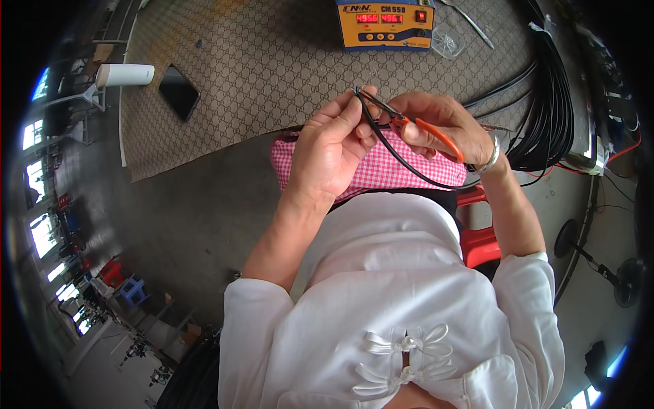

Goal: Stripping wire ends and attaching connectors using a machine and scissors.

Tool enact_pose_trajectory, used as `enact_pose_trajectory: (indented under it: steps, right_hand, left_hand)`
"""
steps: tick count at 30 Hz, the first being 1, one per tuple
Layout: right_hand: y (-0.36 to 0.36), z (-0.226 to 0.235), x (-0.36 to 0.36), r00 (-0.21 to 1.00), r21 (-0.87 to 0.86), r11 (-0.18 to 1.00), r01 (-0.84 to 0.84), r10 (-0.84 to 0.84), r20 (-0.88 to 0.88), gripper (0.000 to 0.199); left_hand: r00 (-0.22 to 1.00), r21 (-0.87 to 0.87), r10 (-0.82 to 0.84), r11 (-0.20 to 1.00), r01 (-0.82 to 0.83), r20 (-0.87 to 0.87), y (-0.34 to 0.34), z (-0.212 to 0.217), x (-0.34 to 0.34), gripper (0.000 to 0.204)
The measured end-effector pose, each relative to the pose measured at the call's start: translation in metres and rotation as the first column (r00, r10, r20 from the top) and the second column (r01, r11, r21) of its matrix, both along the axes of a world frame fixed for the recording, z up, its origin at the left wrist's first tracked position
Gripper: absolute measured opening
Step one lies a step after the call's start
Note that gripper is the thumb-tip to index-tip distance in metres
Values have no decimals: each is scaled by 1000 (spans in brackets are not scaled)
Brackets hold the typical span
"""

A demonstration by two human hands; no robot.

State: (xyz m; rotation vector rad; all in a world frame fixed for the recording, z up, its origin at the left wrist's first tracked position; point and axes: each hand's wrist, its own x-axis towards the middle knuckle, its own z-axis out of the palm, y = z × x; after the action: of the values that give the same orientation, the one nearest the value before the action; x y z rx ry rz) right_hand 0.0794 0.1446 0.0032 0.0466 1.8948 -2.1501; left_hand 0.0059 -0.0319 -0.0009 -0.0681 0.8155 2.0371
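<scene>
Above lap: left hand (332,140) pinches black cable (395,153); right hand (439,123) grips orange-handled pliers (415,129).

A small electronics or cable workshop, judging by the orange-and-blue soldering station (385,25) with lit red readouts on the desk (259,75), covered by a patterned mat. Thick bundle of black cables (553,109) hanging along the right edge, a bare grey concrete floor (184,225) below, a red plastic stool (479,238), fan stands at far right. Further off to the left, bright windows (41,235) and blue and red stools in a long open hall.
</scene>
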Motion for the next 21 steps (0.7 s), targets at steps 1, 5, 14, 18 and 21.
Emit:
enact_pose_trajectory:
  steps: [1,5,14,18,21]
  right_hand:
    - [0,1,0,1000,3,1000,10,-10,1,40]
    - [-1,4,2,998,-35,999,13,-11,57,39]
    - [1,-2,4,999,-103,995,-5,10,53,38]
    - [1,-3,4,1000,-93,996,-5,7,28,37]
    - [1,-6,3,1000,-83,996,-12,12,1,36]
  left_hand:
    - [1000,11,-3,1000,2,5,0,-1,0,21]
    - [1000,24,3,1000,-4,15,1,-2,1,21]
    - [999,-30,23,999,-24,-30,1,-1,3,21]
    - [1000,-16,3,1000,-2,24,0,0,2,20]
    - [999,-26,1,1000,-1,35,0,0,3,20]
